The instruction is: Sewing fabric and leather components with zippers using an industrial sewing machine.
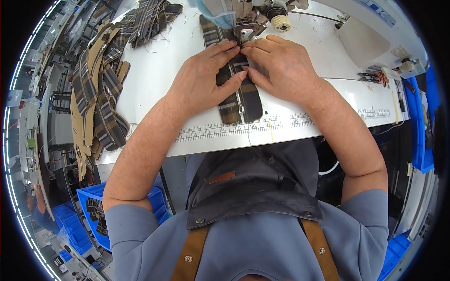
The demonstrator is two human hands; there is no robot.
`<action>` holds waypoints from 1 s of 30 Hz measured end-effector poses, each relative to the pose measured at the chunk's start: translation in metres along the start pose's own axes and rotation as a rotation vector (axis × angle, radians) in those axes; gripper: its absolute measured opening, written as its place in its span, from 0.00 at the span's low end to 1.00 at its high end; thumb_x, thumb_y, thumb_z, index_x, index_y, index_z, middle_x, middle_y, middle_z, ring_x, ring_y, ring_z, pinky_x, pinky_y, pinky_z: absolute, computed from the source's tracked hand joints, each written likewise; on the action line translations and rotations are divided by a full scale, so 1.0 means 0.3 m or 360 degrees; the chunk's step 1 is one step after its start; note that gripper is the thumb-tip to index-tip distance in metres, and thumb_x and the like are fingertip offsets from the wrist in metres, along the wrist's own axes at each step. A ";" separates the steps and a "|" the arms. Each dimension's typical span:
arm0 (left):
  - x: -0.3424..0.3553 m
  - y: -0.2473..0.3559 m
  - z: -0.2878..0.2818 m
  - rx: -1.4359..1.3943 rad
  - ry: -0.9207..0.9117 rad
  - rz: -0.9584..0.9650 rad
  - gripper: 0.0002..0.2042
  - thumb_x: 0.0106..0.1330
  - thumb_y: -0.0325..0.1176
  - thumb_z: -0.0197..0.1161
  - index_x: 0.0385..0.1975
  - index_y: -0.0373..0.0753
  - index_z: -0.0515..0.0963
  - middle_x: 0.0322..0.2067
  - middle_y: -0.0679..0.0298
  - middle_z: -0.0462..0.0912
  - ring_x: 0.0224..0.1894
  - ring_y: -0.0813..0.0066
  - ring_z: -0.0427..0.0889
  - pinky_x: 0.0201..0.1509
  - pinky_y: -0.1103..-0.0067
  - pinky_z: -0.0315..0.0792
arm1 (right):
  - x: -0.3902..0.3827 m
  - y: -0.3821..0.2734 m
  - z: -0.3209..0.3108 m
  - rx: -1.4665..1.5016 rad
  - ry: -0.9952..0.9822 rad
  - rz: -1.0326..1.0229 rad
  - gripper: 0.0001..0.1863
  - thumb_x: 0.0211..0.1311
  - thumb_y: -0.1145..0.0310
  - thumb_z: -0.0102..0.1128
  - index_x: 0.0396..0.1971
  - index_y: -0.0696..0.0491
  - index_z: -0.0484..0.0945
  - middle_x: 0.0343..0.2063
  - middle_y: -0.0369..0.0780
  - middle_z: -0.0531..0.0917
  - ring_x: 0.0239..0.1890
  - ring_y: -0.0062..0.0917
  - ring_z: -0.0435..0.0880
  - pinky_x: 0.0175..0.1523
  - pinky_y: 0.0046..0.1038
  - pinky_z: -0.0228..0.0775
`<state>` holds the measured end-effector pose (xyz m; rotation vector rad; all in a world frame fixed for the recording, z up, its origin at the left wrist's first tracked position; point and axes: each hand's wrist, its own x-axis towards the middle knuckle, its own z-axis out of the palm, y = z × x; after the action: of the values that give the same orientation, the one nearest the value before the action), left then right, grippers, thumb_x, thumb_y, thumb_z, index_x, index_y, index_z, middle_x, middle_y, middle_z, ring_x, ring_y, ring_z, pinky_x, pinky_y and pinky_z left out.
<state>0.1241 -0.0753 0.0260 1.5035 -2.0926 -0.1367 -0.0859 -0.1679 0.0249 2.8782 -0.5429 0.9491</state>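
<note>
Under the needle area of a sewing machine [370, 44], a plaid fabric strip [253, 100] with a silvery zipper [238, 92] lies on a white table [157, 79], its near end beside a ruler scale [201, 135]. The left hand [199, 77] and right hand [286, 65] rest over it, fingertips converging, thumbs spread from the fingers; whether either pinches cloth cannot be told. Similar plaid pieces [110, 84] lie heaped at left.

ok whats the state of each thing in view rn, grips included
Plaid strip, laid flat
Zipper on the strip, looks closed
Left grip, open, fingers resting on the strip
Right grip, open, fingertips at the strip
Sewing machine, running or stopped, cannot tell
Plaid pieces at left, heaped, partly hanging off the table
Blue bin, holding plaid pieces
Apron, worn
</note>
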 end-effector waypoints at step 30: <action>0.150 -0.151 -0.074 0.0227 -0.0076 0.0127 0.14 0.68 0.28 0.65 0.52 0.34 0.84 0.49 0.49 0.87 0.50 0.52 0.87 0.56 0.66 0.81 | 0.011 -0.010 -0.001 0.0059 -0.0045 0.0041 0.13 0.61 0.63 0.69 0.40 0.54 0.87 0.40 0.37 0.88 0.42 0.32 0.87 0.44 0.35 0.82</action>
<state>0.1634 -0.1274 0.0439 1.5085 -2.2384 0.0070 -0.0827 -0.1660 0.0273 2.9287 -0.5722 0.9329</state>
